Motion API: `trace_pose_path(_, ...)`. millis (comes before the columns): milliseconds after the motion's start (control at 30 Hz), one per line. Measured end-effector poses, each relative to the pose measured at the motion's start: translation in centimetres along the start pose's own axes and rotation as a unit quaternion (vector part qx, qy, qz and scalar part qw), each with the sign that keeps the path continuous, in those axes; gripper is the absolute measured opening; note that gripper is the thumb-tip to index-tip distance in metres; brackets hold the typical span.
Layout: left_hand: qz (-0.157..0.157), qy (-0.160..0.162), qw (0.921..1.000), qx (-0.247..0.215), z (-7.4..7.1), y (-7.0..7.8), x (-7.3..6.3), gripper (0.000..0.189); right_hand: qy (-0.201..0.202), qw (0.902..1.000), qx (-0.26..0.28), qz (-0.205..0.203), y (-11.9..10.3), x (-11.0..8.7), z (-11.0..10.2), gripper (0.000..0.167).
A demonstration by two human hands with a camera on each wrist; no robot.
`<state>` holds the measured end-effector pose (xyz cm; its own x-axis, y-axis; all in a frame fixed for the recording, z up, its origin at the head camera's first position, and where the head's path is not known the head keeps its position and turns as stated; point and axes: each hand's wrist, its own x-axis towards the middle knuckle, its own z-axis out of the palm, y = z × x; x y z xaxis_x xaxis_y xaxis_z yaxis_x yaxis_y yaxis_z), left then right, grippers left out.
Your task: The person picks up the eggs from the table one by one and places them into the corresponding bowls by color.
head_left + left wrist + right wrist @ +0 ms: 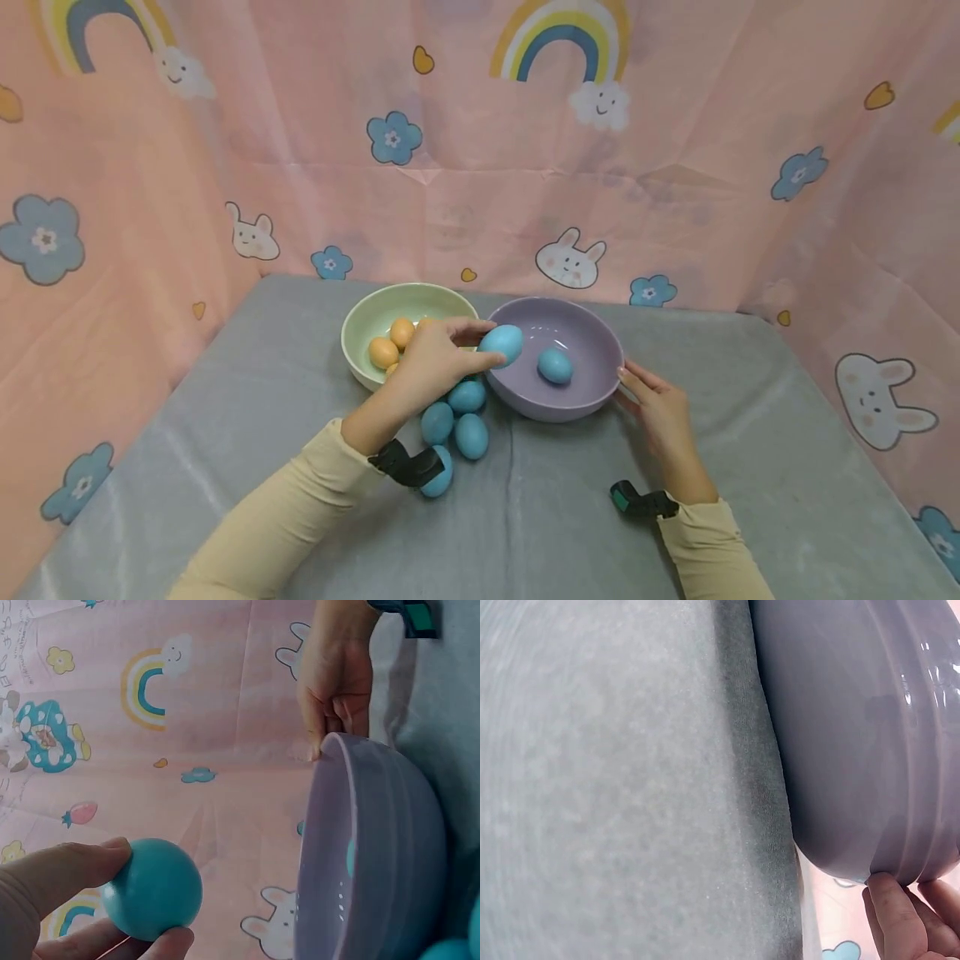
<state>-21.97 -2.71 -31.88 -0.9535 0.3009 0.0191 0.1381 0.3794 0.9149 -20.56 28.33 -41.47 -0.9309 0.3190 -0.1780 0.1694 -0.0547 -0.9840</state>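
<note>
My left hand [435, 358] pinches a blue egg [502, 344] between thumb and fingers, just over the near-left rim of the purple bowl [581, 329]. In the left wrist view the held egg [153, 889] is raised clear of the bowl [397, 825]. Inside the purple bowl lies another blue egg [555, 366]. My right hand [663, 417] grips the right side of that bowl, thumb at the rim; fingertips [889, 889] touch its outer wall in the right wrist view.
Left of the purple bowl stands a green bowl [356, 342] with several orange-yellow eggs [383, 352], partly hidden by my left hand. Several blue eggs [472, 437] lie on the grey cloth [555, 517] in front of the bowls. A pink patterned curtain [465, 217] hangs behind.
</note>
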Motion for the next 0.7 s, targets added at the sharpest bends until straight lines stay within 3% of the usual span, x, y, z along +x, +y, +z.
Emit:
trace_pose_path(333,0.032,-0.005,0.9994,-0.010,2.4,2.4,3.3,0.043,0.000,0.9998,0.010,-0.016,-0.1,-0.2,0.3,0.054)
trace_pose_path(600,0.052,0.001,0.9981,-0.034,4.4,2.5,6.4,0.036,-0.002,0.9999,0.003,-0.013,-0.1,-0.2,0.1,0.055)
trace_pose_path(700,0.043,0.008,0.9983,-0.038,5.4,2.2,7.6,0.037,-0.005,0.9999,-0.006,-0.008,-0.1,-0.2,0.1,0.055)
